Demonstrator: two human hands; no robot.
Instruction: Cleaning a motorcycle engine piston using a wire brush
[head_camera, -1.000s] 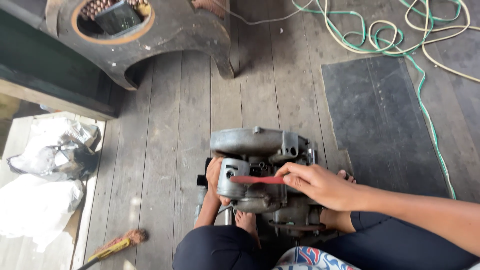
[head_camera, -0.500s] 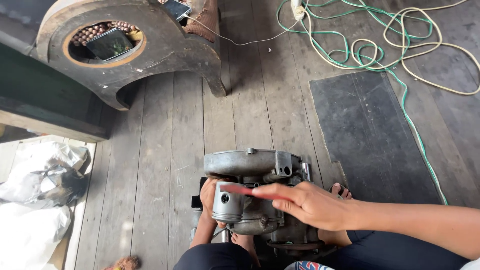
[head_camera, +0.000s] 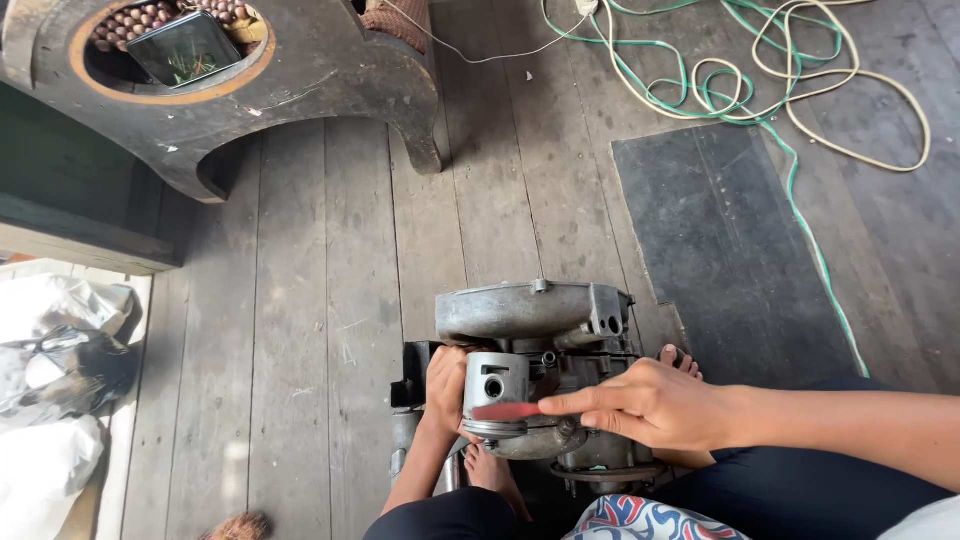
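**Working on a small engine on a plank floor**

Surrounding us are a dark rubber mat (head_camera: 740, 250), coiled cables (head_camera: 760, 80) and a carved wooden stand (head_camera: 300, 90). Our left hand (head_camera: 447, 388) grips the grey piston (head_camera: 497, 385) atop the engine (head_camera: 540, 380); our right hand (head_camera: 650, 403) pinches a red tool (head_camera: 505, 411) against it. Open boards lie leftward.
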